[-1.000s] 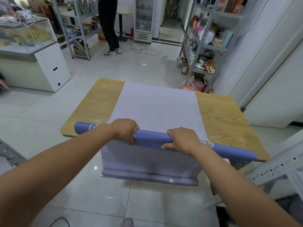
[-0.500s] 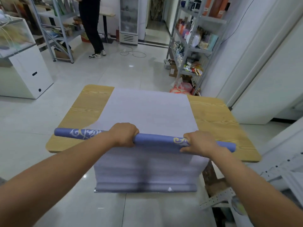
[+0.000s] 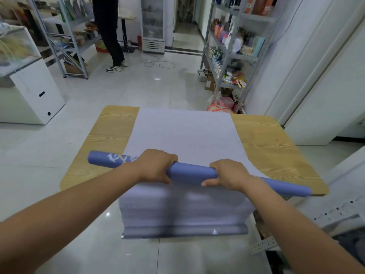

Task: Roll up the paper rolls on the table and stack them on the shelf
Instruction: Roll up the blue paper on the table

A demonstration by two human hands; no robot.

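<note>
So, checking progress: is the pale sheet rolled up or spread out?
Spread out. The pale sheet lies flat on the table and hangs over its near edge; left hand and right hand grip a blue roll across it.

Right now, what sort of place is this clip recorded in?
Most likely a small shop or its stockroom. Metal shelving holds packaged goods, a glass-door fridge stands at the back wall, and a glass display counter sits at left.
</note>
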